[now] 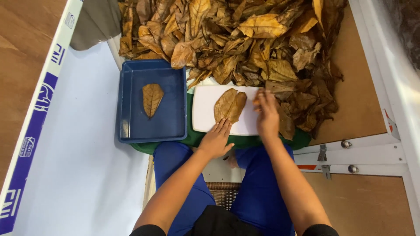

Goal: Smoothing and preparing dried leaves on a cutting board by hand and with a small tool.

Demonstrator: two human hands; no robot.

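left hand (215,140) flat, grip released, fingertips on white board (202,114) edge | right hand (267,114) grip pinching leaf pile (245,41) edge | brown leaf (229,105) on board | blue tray (129,111) holds single leaf (152,99)

The left hand (215,140) rests flat on a white board (204,114) near two brown leaves (229,105). The right hand (267,112) touches the big leaf pile (245,39). One leaf (152,98) lies in a blue tray (131,126).

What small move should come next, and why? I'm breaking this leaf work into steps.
Probably lift the leaf off the white board into the blue tray. It lies flat, the left hand touches its lower edge, one leaf already lies in the tray, and the right hand is at the leaf pile.
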